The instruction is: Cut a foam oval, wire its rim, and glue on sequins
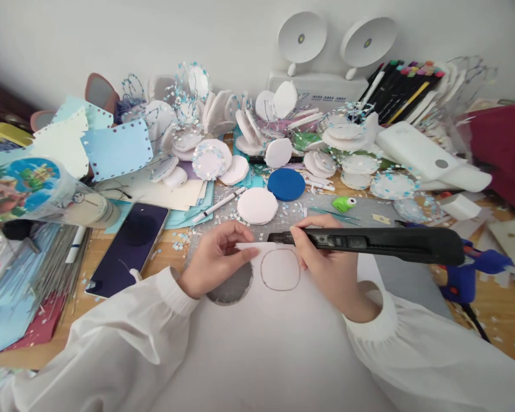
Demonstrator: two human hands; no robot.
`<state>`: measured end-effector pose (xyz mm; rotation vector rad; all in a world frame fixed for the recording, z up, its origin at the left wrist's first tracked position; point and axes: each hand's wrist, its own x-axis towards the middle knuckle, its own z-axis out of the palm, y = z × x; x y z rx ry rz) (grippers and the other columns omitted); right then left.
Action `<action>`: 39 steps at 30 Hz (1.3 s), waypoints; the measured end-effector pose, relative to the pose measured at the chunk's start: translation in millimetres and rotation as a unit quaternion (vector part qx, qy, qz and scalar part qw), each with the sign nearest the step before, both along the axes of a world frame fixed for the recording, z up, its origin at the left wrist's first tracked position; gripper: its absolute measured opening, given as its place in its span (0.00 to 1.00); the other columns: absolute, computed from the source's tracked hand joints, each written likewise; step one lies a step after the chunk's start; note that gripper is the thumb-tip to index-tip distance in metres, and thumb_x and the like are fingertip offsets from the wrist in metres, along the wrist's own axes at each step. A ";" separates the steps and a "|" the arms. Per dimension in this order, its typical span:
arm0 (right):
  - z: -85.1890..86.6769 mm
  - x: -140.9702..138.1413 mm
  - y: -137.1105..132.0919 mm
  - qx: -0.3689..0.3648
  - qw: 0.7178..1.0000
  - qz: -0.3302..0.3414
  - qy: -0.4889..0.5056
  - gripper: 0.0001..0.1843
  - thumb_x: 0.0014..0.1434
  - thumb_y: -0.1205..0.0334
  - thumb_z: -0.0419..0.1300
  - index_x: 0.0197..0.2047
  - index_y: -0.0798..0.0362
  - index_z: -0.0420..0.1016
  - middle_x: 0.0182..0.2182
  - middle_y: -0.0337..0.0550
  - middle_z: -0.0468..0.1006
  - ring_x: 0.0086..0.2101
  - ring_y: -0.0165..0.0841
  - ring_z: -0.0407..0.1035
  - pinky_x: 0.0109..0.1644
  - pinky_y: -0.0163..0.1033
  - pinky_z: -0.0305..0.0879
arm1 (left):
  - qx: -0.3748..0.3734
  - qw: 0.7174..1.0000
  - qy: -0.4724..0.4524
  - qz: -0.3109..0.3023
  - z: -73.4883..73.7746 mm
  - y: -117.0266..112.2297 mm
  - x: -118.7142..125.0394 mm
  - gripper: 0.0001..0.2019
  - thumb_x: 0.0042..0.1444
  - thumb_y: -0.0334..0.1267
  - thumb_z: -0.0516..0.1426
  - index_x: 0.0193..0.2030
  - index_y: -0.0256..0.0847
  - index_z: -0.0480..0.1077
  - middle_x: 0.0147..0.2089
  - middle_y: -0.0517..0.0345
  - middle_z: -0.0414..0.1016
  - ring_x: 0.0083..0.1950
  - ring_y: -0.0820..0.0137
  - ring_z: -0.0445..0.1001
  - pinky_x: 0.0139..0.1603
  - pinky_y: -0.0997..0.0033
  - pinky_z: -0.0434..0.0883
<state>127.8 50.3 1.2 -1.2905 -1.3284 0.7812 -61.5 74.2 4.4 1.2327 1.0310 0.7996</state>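
Observation:
A large white foam sheet (278,349) lies in front of me, with a round outline (281,269) drawn on it. Left of that outline, a round hole shows the grey mat beneath. My left hand (217,257) pinches the sheet's far edge between thumb and fingers. In my right hand (330,272) is a black utility knife (386,243), its tip end at the far edge just above the outline. Whether the blade is in the foam is too small to tell. Beyond my hands sit a white foam disc (257,206) and a blue round lid (286,183).
A phone (129,249) and a pen (218,206) lie to the left, near a tilted plastic cup (47,191). Several white discs with beaded trim crowd the back. A green punch (344,203) lies behind the knife; a blue glue gun (463,280) is at right.

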 end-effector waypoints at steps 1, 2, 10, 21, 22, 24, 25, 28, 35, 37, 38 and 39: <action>-0.3 -0.2 -0.2 -0.001 1.000 0.001 -0.001 0.04 0.55 0.64 0.63 0.34 0.48 0.71 0.17 0.31 0.66 0.17 0.27 0.60 0.22 0.35 0.56 | -0.001 1.000 -0.001 0.000 0.0 -0.2 0.2 0.11 0.47 0.39 0.64 0.32 0.38 0.65 0.31 0.60 0.69 0.30 0.74 0.68 0.30 0.75 0.64; -0.4 -0.3 -0.4 -0.002 1.000 0.001 -0.001 0.04 0.55 0.64 0.63 0.33 0.49 0.71 0.18 0.32 0.66 0.18 0.28 0.61 0.23 0.36 0.57 | -0.002 1.000 -0.003 0.001 0.0 -0.3 0.4 0.11 0.47 0.38 0.64 0.32 0.38 0.65 0.30 0.61 0.69 0.30 0.75 0.68 0.30 0.75 0.64; 1.2 4.6 -2.8 0.020 0.995 0.022 -0.093 0.08 0.56 0.64 0.61 0.27 0.50 0.67 0.22 0.34 0.66 0.24 0.28 0.63 0.29 0.35 0.58 | -0.002 1.000 -0.001 0.007 -2.0 -0.6 0.9 0.11 0.48 0.36 0.63 0.31 0.38 0.63 0.28 0.63 0.68 0.28 0.77 0.65 0.28 0.76 0.60; 0.7 7.0 -5.5 0.017 0.994 0.020 -0.106 0.11 0.57 0.63 0.61 0.25 0.51 0.65 0.21 0.34 0.64 0.24 0.28 0.60 0.28 0.36 0.55 | 0.023 1.000 0.016 0.004 -1.3 -1.2 0.4 0.11 0.50 0.36 0.62 0.30 0.38 0.62 0.27 0.65 0.65 0.26 0.79 0.61 0.26 0.77 0.58; 0.8 7.4 -5.4 0.024 0.995 0.007 -0.099 0.11 0.58 0.63 0.61 0.25 0.51 0.64 0.21 0.33 0.64 0.24 0.28 0.60 0.28 0.36 0.56 | 0.033 0.999 0.028 0.004 -2.1 -1.3 0.2 0.10 0.51 0.36 0.61 0.30 0.38 0.62 0.27 0.64 0.65 0.26 0.79 0.61 0.26 0.77 0.58; 0.6 7.7 -5.1 0.042 0.995 -0.030 -0.082 0.11 0.59 0.62 0.60 0.27 0.50 0.63 0.21 0.33 0.65 0.23 0.28 0.61 0.29 0.36 0.57 | 0.068 0.996 0.065 0.004 -4.5 -1.7 -0.3 0.09 0.52 0.35 0.61 0.30 0.38 0.62 0.27 0.63 0.65 0.27 0.77 0.63 0.27 0.76 0.60; 0.3 7.5 -5.0 0.049 0.995 -0.042 -0.078 0.10 0.59 0.62 0.59 0.28 0.50 0.63 0.22 0.33 0.66 0.24 0.28 0.62 0.29 0.36 0.59 | 0.094 0.992 0.086 0.005 -6.0 -1.9 -0.6 0.09 0.53 0.35 0.60 0.30 0.38 0.62 0.27 0.63 0.65 0.27 0.76 0.63 0.28 0.75 0.61; -0.6 5.1 -5.6 0.059 0.993 -0.029 -0.099 0.07 0.59 0.62 0.60 0.31 0.50 0.66 0.25 0.35 0.70 0.26 0.29 0.66 0.31 0.36 0.62 | 0.183 0.973 0.138 0.015 -10.5 -3.3 -1.6 0.10 0.54 0.34 0.58 0.30 0.41 0.57 0.28 0.64 0.62 0.29 0.74 0.64 0.29 0.74 0.63; -2.3 -3.8 -7.9 0.058 0.985 0.051 -0.157 0.04 0.59 0.61 0.60 0.35 0.49 0.68 0.30 0.38 0.73 0.33 0.33 0.70 0.36 0.37 0.66 | 0.276 0.942 0.190 0.006 -13.9 -7.2 -2.8 0.12 0.55 0.30 0.54 0.31 0.44 0.50 0.29 0.64 0.62 0.29 0.73 0.65 0.29 0.74 0.63; -4.0 -5.2 -6.9 0.058 0.985 0.055 -0.153 0.04 0.60 0.60 0.60 0.35 0.49 0.68 0.29 0.38 0.73 0.32 0.32 0.69 0.36 0.37 0.66 | 0.294 0.934 0.203 0.001 -14.0 -7.4 -2.8 0.12 0.56 0.30 0.53 0.31 0.44 0.49 0.28 0.64 0.62 0.27 0.74 0.62 0.28 0.74 0.62; -4.5 -5.6 -6.4 0.058 0.985 0.057 -0.152 0.04 0.60 0.60 0.60 0.35 0.49 0.68 0.29 0.37 0.73 0.32 0.32 0.69 0.36 0.36 0.66 | 0.301 0.930 0.209 -0.002 -14.2 -7.3 -2.8 0.12 0.56 0.30 0.53 0.31 0.44 0.49 0.28 0.64 0.63 0.27 0.75 0.61 0.28 0.74 0.61; -4.6 -5.9 -6.0 0.056 0.985 0.058 -0.153 0.04 0.60 0.61 0.59 0.35 0.50 0.68 0.29 0.37 0.73 0.32 0.32 0.69 0.35 0.36 0.66 | 0.305 0.928 0.214 -0.005 -14.3 -7.2 -2.9 0.12 0.56 0.30 0.53 0.31 0.44 0.49 0.28 0.65 0.63 0.26 0.75 0.60 0.28 0.75 0.61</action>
